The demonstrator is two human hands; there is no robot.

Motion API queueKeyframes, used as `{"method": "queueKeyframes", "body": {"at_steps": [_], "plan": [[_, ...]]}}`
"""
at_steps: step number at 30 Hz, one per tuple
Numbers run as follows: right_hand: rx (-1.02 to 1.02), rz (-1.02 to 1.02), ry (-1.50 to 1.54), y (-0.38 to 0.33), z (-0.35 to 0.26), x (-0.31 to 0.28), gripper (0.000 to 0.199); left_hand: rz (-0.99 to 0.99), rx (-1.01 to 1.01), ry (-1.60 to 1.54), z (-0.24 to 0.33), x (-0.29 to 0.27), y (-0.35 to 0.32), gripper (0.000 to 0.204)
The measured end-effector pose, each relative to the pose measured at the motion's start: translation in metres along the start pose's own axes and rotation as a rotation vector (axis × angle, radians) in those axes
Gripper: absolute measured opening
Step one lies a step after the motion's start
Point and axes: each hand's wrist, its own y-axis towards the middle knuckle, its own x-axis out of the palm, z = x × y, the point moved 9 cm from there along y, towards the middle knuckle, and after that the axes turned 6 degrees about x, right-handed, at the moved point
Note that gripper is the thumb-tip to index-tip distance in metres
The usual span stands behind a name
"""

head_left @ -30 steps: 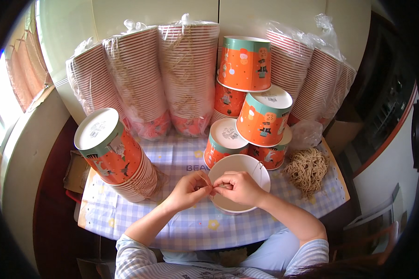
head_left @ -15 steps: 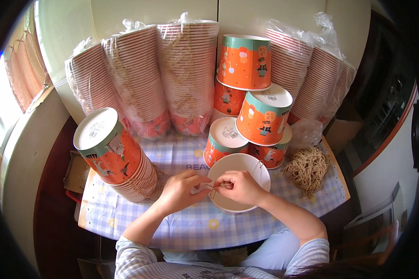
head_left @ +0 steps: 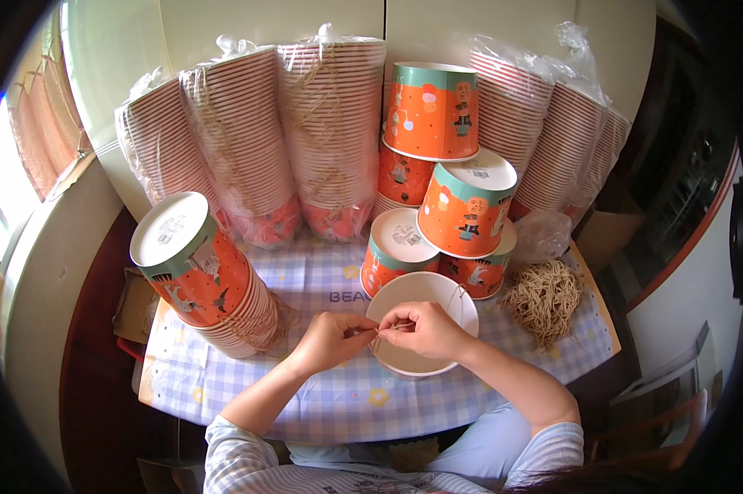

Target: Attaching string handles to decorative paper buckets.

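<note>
Both hands are working at the near-left rim of an upright paper bucket [head_left: 425, 285], white inside, which is standing on the checked tablecloth [head_left: 330, 414] directly in front of the person. The left hand [head_left: 330, 341] is holding its thumb and fingers narrow, apparently pinching the end of a tan cord [head_left: 400, 327]; the right hand [head_left: 423, 331] is gripping the cord between thumb and bent forefinger, the tips of both hands nearly meeting.

Progress, judged: a thin strand is showing at the bucket's far-right rim, so that side is probably attached; the near-left side is seemingly not yet finished. Whether a knot is forming is hidden by the fingers. The nested bucket stack [head_left: 207, 276] at left is carrying cords along its side, suggesting corded pieces. A tangled cord bundle [head_left: 544, 301] is lying at right, unused, and upturned orange-and-green buckets [head_left: 470, 210] are standing behind the work.

Change versus half a second ago: the left fingers were spreading apart, farther from the right hand; now they are closing together beside it. Right hand, bucket and stacks are staying essentially in place.
</note>
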Motion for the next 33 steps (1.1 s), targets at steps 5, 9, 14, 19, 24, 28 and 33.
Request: {"method": "queueKeyframes", "body": {"at_steps": [5, 9, 14, 19, 24, 28, 33], "plan": [[0.036, -0.024, 0.072, 0.004, 0.008, 0.000, 0.008, -0.130, -0.110, -0.310, -0.009, 0.013, 0.002, 0.016], [0.045, -0.034, 0.131, 0.003, 0.007, 0.000, 0.007, -0.184, -0.204, -0.463, -0.008, 0.018, 0.001, 0.014], [0.022, -0.001, 0.012, 0.004, 0.006, -0.003, 0.007, -0.065, -0.090, -0.317, -0.011, 0.008, 0.002, 0.010], [-0.012, 0.023, -0.004, 0.004, 0.006, -0.004, 0.008, 0.078, 0.371, 0.142, 0.030, -0.006, 0.000, 0.006], [0.000, 0.007, 0.031, 0.002, 0.003, -0.002, 0.008, 0.123, 0.274, 0.191, 0.026, -0.008, -0.001, 0.007], [0.000, 0.000, 0.040, 0.002, 0.002, -0.002, 0.008, 0.150, 0.192, 0.084, 0.013, -0.009, 0.000, 0.007], [0.019, -0.012, 0.042, 0.003, 0.003, -0.002, 0.008, -0.048, -0.041, -0.305, -0.011, 0.006, 0.004, 0.011]]}}
